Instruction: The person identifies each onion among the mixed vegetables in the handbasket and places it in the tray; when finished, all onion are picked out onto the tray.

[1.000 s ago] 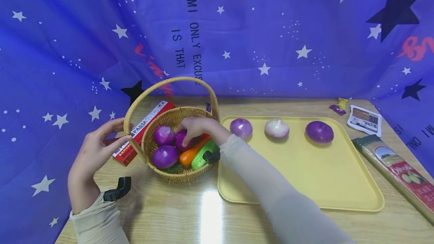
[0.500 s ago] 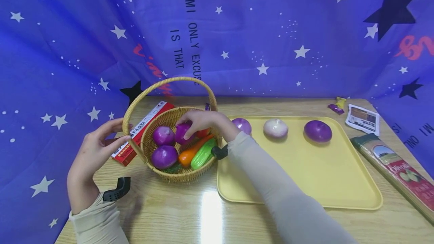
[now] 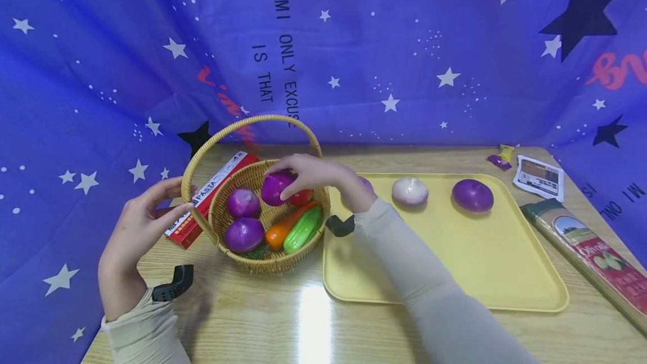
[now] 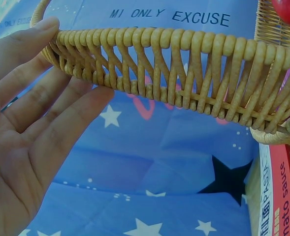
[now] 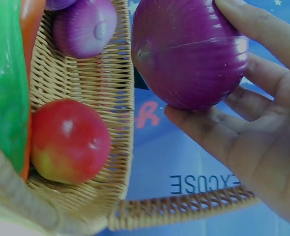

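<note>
My right hand [image 3: 328,178] holds a purple onion [image 3: 275,189] between thumb and fingers, above the wicker basket [image 3: 273,265]. Seen from the right wrist, the onion [image 5: 189,54] sits at the fingertips, past the basket's rim. My left hand [image 3: 132,235] pinches the left side of the basket's arched handle [image 3: 242,123]; the left wrist view has its thumb on one edge of the woven handle [image 4: 159,42] and fingers on the other. Inside the basket lie another purple onion [image 3: 244,203], a smooth purple vegetable [image 3: 245,235], an orange carrot [image 3: 277,236], a green cucumber-like vegetable [image 3: 303,231] and a red apple [image 5: 71,141].
Right of the basket is a yellow tray [image 3: 445,274] bearing a whitish round vegetable [image 3: 410,191], a dark purple one [image 3: 472,195] and a mostly hidden purple one. A red pasta box [image 3: 184,235] lies behind the basket; a long pasta packet [image 3: 588,251] flanks the tray.
My right hand has lifted the purple onion up from among the other vegetables, uncovering the red apple. My left hand has stayed at the handle.
</note>
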Action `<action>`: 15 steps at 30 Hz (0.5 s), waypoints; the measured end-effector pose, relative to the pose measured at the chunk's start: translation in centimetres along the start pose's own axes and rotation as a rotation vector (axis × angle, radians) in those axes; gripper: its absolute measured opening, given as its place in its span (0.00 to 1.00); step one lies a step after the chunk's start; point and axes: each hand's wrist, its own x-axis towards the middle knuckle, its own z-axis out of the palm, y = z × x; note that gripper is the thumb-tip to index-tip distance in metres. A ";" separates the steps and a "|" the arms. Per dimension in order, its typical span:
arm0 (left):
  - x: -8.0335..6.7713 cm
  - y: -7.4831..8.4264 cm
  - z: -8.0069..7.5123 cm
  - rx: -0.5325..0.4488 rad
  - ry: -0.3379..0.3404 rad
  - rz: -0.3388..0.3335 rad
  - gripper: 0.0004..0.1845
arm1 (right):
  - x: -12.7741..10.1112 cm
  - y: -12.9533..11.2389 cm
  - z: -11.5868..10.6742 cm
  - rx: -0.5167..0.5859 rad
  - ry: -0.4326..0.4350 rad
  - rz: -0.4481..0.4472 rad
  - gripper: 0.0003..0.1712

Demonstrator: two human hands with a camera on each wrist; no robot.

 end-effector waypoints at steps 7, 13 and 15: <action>0.0 0.0 -0.1 0.000 -0.005 0.001 0.22 | -1.6 -0.6 -0.7 0.007 0.046 -0.033 0.34; 0.0 0.0 0.0 -0.006 -0.005 -0.002 0.22 | -2.9 -0.9 -1.1 -0.003 0.075 -0.060 0.34; 0.0 -0.1 0.0 -0.007 -0.005 -0.002 0.22 | -3.4 -1.0 -1.2 0.004 0.089 -0.066 0.35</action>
